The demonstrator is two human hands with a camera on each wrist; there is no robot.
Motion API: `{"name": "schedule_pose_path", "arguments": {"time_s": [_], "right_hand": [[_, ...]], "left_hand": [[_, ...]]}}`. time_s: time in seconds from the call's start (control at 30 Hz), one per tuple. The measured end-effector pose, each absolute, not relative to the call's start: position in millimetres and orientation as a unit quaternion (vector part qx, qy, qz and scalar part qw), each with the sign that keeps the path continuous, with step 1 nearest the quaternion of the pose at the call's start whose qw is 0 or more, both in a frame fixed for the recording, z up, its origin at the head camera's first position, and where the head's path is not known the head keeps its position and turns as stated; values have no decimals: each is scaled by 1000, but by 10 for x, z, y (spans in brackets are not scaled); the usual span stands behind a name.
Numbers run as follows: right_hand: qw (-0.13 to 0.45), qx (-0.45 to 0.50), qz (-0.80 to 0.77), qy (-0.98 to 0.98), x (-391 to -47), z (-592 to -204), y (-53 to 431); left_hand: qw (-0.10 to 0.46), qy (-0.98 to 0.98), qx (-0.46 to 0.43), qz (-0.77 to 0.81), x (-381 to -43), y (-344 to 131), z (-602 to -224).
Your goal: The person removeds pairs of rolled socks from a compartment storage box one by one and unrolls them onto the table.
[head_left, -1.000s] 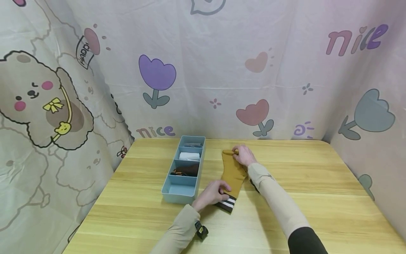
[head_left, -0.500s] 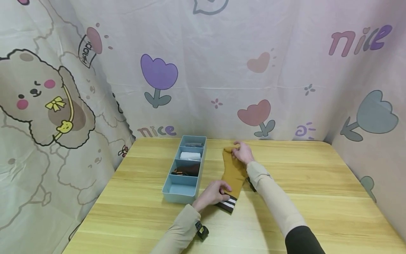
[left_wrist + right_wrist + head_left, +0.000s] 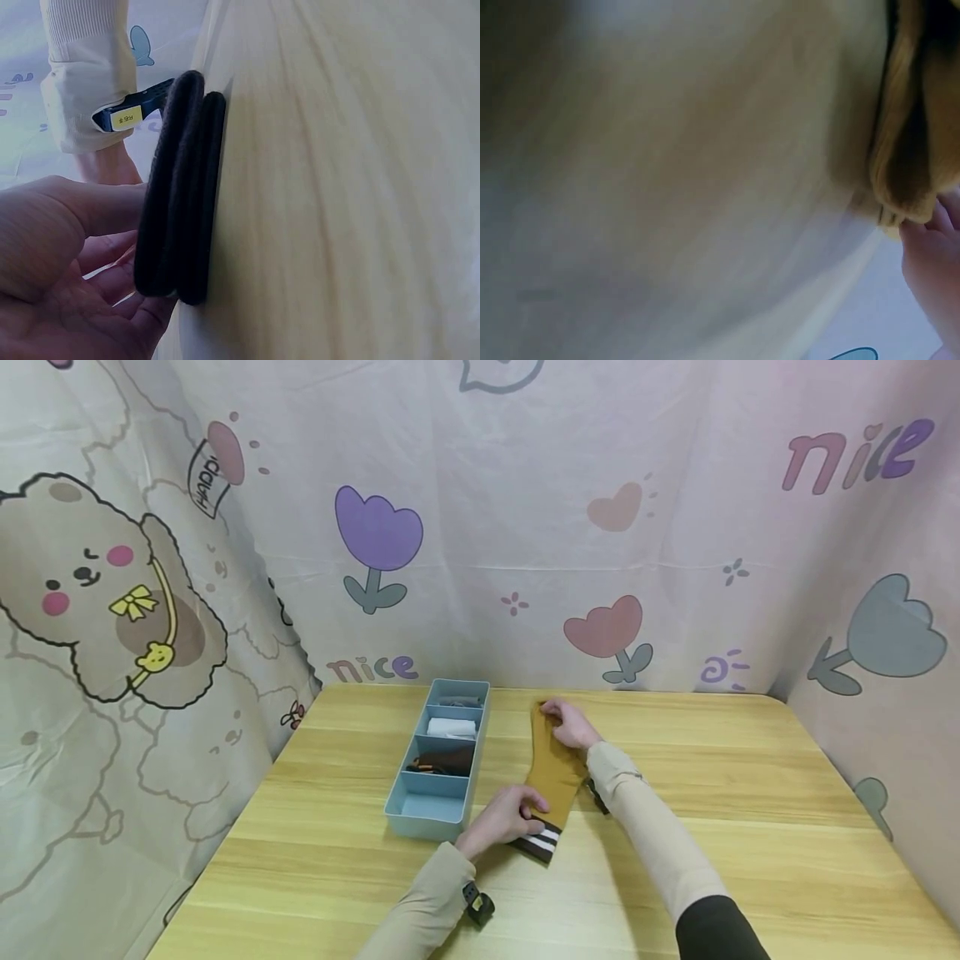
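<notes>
A mustard pair of socks [image 3: 553, 777] with dark, white-striped cuffs lies flat on the table, toes toward the back. In the left wrist view the dark cuffs [image 3: 180, 195] appear edge-on as two stacked layers. My left hand [image 3: 501, 818] holds the cuff end at its left edge, thumb on one face and fingers by the lower edge. At the toe end, my right hand [image 3: 572, 724] pinches the fabric from the right. The right wrist view catches only part of the right hand [image 3: 934, 259] beside folded mustard cloth [image 3: 911, 142]; its fingertips are partly hidden.
Left of the socks stands a blue-grey divided box [image 3: 467, 793]. Its compartments hold a greyish item [image 3: 460, 702], a white rolled cloth [image 3: 452, 728] and a dark brown bundle [image 3: 446, 762]; the nearest one shows a bare floor. A printed curtain [image 3: 487, 527] hangs behind the wooden table [image 3: 300, 827].
The toe end, earlier rumpled under my right hand, now reaches farther back and lies straighter. My right fingers have shifted slightly at the toe. My left hand stays at the cuffs.
</notes>
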State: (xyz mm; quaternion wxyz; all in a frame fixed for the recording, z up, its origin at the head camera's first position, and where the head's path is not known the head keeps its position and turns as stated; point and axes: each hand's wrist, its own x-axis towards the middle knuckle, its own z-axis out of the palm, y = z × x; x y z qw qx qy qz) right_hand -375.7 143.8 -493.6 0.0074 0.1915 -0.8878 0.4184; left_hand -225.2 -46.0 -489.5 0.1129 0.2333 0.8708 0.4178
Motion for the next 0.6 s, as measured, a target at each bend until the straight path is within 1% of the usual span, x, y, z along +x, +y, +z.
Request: {"name": "schedule_pose_path", "arguments": {"time_s": [0.1,0.2,0.4,0.53,0.6], "right_hand": [[-8,230,378,-897,-3763,-4923,1453],[-22,250,350,-903,-3762,-4886,1460],[-55,243,315,-916,-3749,-4863,1477],[-61,239,319,-915,-3750,-4891,1531],[-61,235,321,-915,-3733,-4882,1569]], "left_hand": [[114,871,232,418,-2258,-461,-4899],[110,873,231,415,-2257,-459,-4899],[80,883,233,400,-2228,-439,-4913],[55,900,219,374,-2187,-415,-4893],[34,908,216,358,-2171,-407,-4886]]}}
